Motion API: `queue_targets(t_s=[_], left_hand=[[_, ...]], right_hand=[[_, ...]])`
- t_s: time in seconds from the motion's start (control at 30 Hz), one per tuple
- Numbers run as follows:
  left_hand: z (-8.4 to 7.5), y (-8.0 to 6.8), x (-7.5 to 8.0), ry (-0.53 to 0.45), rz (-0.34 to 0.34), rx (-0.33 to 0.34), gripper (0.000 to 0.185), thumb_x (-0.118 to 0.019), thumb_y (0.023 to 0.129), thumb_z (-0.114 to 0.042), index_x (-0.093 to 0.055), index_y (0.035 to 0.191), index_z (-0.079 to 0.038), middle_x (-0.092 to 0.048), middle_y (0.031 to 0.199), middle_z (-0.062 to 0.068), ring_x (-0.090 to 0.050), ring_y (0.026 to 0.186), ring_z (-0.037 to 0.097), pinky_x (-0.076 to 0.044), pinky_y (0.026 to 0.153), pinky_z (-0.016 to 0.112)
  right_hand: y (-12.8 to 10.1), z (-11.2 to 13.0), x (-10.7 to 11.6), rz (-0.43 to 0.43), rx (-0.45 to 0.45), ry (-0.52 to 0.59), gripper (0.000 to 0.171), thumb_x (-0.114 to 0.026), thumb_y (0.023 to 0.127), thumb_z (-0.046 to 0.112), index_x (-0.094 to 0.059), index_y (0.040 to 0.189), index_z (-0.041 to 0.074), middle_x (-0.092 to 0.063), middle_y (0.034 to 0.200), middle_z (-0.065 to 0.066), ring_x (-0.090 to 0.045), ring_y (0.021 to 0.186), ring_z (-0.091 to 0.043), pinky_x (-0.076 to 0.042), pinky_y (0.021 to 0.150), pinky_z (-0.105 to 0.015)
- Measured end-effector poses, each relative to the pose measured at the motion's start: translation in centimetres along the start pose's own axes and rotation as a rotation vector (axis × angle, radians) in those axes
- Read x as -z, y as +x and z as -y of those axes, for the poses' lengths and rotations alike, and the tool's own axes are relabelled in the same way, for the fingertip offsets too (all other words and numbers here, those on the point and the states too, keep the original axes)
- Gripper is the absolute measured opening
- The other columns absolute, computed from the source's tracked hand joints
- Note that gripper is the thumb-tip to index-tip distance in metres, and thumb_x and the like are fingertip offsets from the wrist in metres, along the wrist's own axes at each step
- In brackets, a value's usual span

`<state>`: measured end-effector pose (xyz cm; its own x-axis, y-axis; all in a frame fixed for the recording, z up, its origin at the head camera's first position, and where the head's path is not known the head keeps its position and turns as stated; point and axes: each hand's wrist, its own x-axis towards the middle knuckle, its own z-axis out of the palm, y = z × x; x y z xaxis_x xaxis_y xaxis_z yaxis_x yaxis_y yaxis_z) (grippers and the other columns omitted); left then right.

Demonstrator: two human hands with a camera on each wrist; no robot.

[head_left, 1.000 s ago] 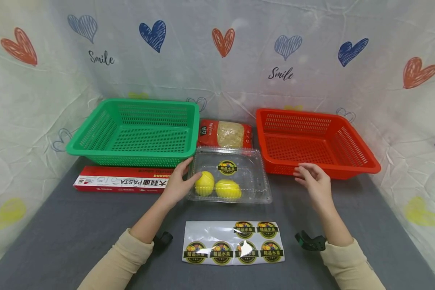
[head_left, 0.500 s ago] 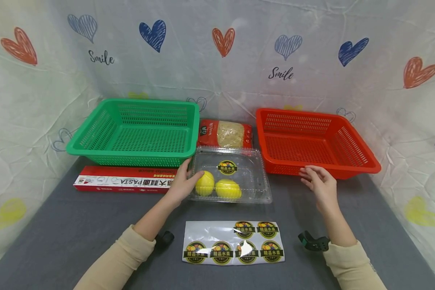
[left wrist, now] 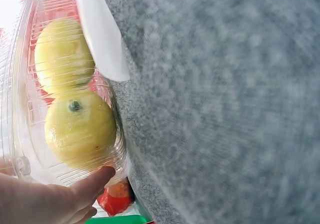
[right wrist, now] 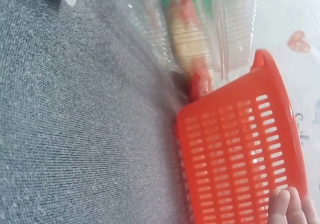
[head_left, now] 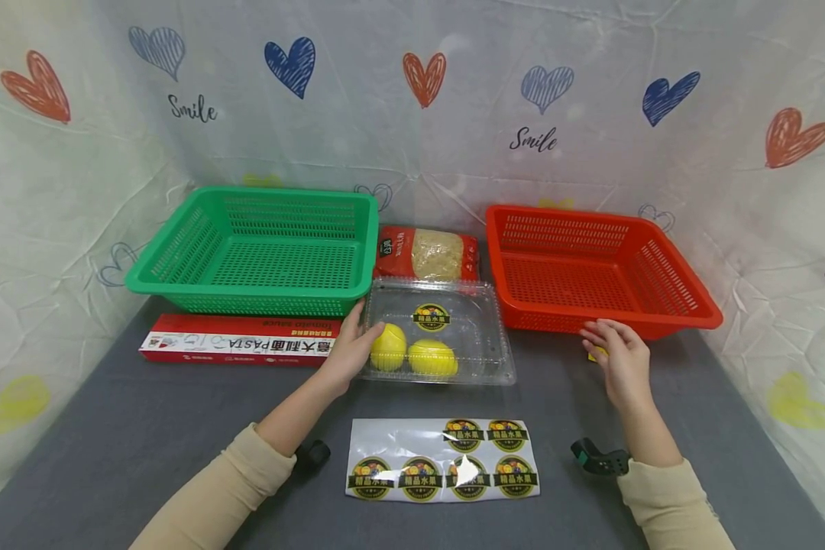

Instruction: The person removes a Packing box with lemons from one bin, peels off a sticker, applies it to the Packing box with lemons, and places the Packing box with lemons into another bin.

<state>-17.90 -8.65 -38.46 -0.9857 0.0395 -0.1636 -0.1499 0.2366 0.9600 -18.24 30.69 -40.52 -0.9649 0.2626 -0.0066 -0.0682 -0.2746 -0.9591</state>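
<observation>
"Yellow shows beside the right hand now, a small patch at its fingertips, out of sight half a second ago. What shifted?"

"That hand has moved slightly right, by the near wall of the red basket. Its fingers are loosely bent; whether they pinch the patch, I cannot tell."

"And the left hand?"

"Nearly unchanged: relaxed, thumb and fingers against the clear container on its left, not clenched."

"Where's the container?"

"Unmoved, between the green basket on the left and the red one, holding two yellow fruits under a round label."

"Meaning what for the work?"

"My judgement: the container is settled, at most steadied, while the right hand works apart. The sticker sheet, near, lies untouched."
</observation>
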Motion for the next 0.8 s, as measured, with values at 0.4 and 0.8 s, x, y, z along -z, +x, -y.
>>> queue_targets(t_s=[0.4, 0.8], left_hand=[[0.0, 0.1, 0.1, 0.01, 0.037, 0.043, 0.066, -0.042, 0.096, -0.026, -0.003, 0.147, -0.011, -0.003, 0.152, 0.013, -0.008, 0.137, 0.032, -0.014, 0.108, 0.05], [0.0, 0.2, 0.1, 0.016, 0.047, 0.055, 0.066, -0.041, 0.097, -0.027, -0.002, 0.148, -0.011, -0.004, 0.152, 0.011, -0.004, 0.138, 0.028, -0.01, 0.108, 0.05]], right_hand=[[-1.9, 3.0, -1.7, 0.014, -0.174, 0.195, 0.03, -0.057, 0.091, 0.017, -0.038, 0.109, 0.003, -0.063, 0.091, -0.006, -0.065, 0.083, -0.017, -0.051, 0.075, -0.024], [-0.1, 2.9, -1.1, -0.015, -0.215, 0.284, 0.031, -0.054, 0.092, 0.017, -0.03, 0.11, 0.011, -0.056, 0.096, -0.004, -0.062, 0.086, -0.016, -0.048, 0.085, -0.028]])
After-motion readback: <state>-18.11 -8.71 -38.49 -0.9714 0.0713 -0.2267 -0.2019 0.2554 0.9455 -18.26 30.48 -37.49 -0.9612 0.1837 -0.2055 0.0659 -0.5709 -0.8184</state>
